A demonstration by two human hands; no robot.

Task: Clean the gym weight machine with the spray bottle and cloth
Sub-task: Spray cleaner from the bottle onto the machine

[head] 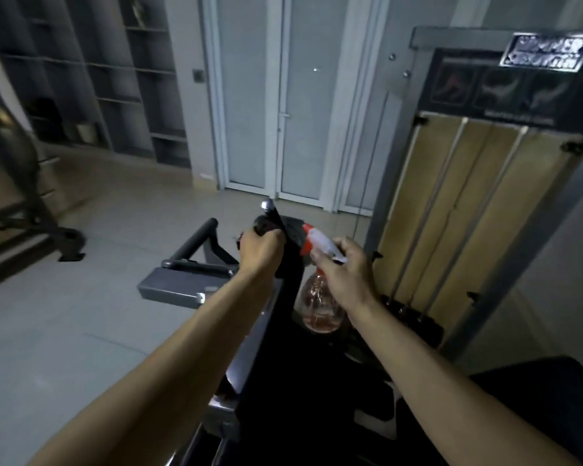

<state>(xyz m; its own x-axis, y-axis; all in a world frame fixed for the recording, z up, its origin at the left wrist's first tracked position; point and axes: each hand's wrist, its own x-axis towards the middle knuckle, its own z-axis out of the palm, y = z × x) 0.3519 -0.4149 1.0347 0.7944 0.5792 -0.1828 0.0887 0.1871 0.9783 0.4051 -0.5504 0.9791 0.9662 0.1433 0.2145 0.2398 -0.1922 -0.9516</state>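
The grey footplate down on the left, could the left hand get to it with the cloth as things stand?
Probably yes: the left hand with the dark cloth is just above the footplate, nothing between.

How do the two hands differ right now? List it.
The left hand is closed around a dark cloth on the machine's black handle; the right hand grips the spray bottle by its red and white trigger head. The left hand sits slightly higher and farther forward than the right hand. Both are bare, with arms extended over the machine.
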